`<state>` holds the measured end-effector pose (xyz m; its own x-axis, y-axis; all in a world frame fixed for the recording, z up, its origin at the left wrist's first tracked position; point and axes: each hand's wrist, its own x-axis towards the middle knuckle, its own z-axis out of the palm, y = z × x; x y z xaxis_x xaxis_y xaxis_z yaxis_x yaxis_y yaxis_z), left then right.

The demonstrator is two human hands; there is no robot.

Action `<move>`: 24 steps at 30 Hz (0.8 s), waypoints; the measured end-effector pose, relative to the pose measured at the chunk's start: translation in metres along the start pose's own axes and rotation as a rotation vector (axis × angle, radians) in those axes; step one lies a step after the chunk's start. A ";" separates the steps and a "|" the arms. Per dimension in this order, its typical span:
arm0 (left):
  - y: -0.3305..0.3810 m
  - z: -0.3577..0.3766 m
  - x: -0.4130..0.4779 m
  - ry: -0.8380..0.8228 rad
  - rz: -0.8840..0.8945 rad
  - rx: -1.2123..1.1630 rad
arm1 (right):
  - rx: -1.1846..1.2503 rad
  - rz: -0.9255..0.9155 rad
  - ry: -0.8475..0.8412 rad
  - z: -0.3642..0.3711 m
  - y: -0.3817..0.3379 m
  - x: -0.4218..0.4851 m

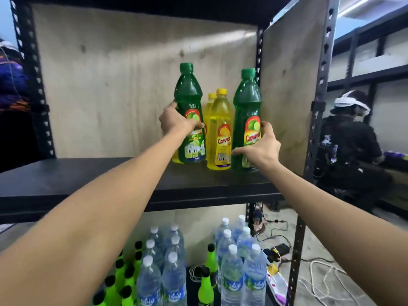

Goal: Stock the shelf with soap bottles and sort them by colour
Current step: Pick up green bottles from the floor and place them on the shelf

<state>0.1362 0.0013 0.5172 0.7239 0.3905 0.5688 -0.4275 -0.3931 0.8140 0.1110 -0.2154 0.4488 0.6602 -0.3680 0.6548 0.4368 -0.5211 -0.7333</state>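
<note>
- While both arms reach in over the shelf, the left hand (pixel 176 122) is curled round the waist of the left green bottle (pixel 190 93), a full grip at the top of its label.
- Right hand (pixel 259 149) is wrapped round the lower half of the right green bottle (pixel 246 100), one digit stretched across the label toward nine o'clock.
- Between the two greens stand the yellow bottles (pixel 220 115), one in front and one tucked behind it at eleven o'clock. A sliver of yellow shows by the left green's base too.
- Everything is bunched at the three o'clock end of the shelf board (pixel 88 173), with the right green just beside the plywood side panel (pixel 287 96). Whether the left green is standing or just lifted, I cannot tell.
- Sorting isn't done, I'd say: green, yellow, green, and the greens want to end up together.
- Risk one: swing either green across and it clips the front yellow's shoulder. These tall, narrow bottles look easy to topple, and one going over could take its neighbours.
- Risk two: the right green stands nearest the board's front edge. A tug toward six o'clock could carry it off onto the water bottles (pixel 231 261) and neon-green bottles (pixel 123 281) below.
- Far off at three o'clock, a person (pixel 348 138) crouches by another rack, well apart.
</note>
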 end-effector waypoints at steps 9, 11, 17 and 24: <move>-0.062 0.035 0.023 -0.026 0.005 0.087 | -0.093 0.128 0.020 0.017 0.049 0.030; -0.069 0.037 0.029 -0.029 0.009 0.085 | -0.091 0.128 -0.005 0.017 0.055 0.032; -0.087 0.034 0.039 -0.145 0.103 0.112 | -0.068 0.097 -0.083 0.013 0.061 0.027; -0.103 0.026 0.018 -0.245 -0.042 0.152 | -0.052 0.148 -0.133 0.009 0.057 0.019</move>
<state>0.2079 0.0271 0.4405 0.8564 0.2032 0.4745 -0.3217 -0.5088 0.7985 0.1536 -0.2452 0.4177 0.7911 -0.3402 0.5083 0.2995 -0.5091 -0.8069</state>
